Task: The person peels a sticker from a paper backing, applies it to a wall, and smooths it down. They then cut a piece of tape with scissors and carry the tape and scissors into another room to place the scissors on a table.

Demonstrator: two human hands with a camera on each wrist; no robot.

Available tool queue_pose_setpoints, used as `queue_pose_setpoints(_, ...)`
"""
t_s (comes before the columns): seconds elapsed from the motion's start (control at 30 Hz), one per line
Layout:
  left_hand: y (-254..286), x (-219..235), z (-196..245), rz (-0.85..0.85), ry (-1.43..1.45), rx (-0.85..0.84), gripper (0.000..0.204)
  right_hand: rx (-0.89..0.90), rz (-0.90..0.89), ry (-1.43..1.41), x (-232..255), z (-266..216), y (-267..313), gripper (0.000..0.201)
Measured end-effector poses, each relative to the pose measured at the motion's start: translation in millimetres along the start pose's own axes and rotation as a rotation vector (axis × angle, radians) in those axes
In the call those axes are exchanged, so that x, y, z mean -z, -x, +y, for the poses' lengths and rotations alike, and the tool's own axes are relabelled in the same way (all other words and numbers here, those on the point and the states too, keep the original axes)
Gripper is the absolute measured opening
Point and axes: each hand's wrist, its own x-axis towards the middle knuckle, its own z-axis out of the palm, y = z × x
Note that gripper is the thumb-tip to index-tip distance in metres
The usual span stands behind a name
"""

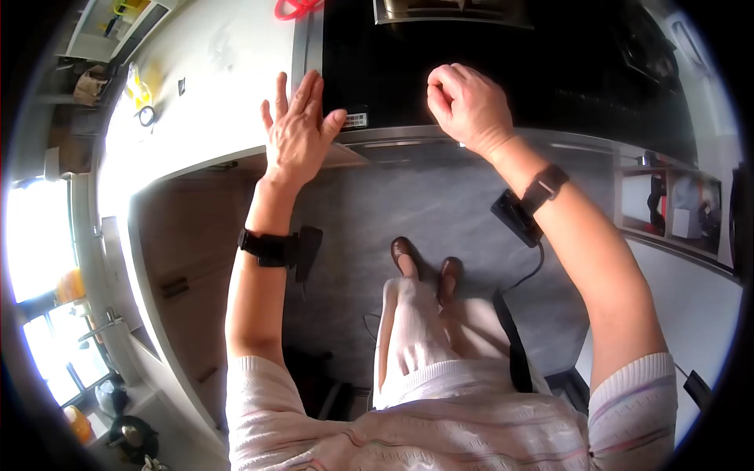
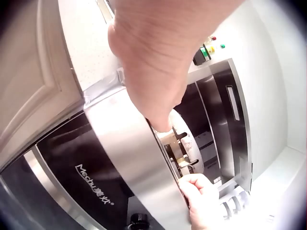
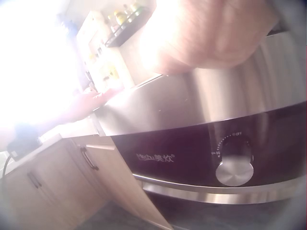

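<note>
In the head view, my left hand (image 1: 298,129) lies with straight, slightly spread fingers at the left edge of a black cooktop (image 1: 377,71), beside a small white label (image 1: 356,120). My right hand (image 1: 471,106) is over the cooktop's front part with its fingers curled; nothing shows in it. The left wrist view has the left hand (image 2: 153,67) above the steel front edge (image 2: 129,139), and the right hand (image 2: 199,196) with bent fingers by that edge. A round knob (image 3: 235,171) is on the dark front panel (image 3: 192,155) below the right hand (image 3: 206,36).
A pale counter (image 1: 220,94) extends to the left, with a red object (image 1: 297,8) near its far side. A burner with a pan support (image 2: 184,151) shows in the left wrist view. An open drawer (image 1: 671,204) is at the right. Small bottles (image 3: 120,18) stand on a rack.
</note>
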Motion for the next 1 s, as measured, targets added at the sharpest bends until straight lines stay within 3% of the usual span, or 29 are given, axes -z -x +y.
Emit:
queue_pose_setpoints(0.37,28.6,30.8,18.0,-0.188,-0.091,-0.075,0.076,0.019,0.015,0.008,5.2,3.7,-1.6,0.009)
queue_pose_setpoints(0.83,-55.1,26.2,-39.1,-0.292,-0.038,-0.294,0.078,-0.013,0.023,0.031,7.4,-3.8,-6.7,0.010)
queue_pose_setpoints(1.0,-106.9,4.3,-42.7,-0.268,-0.039,-0.207,0.077,-0.042,0.003,0.039,7.1,-4.6,-8.4,0.010)
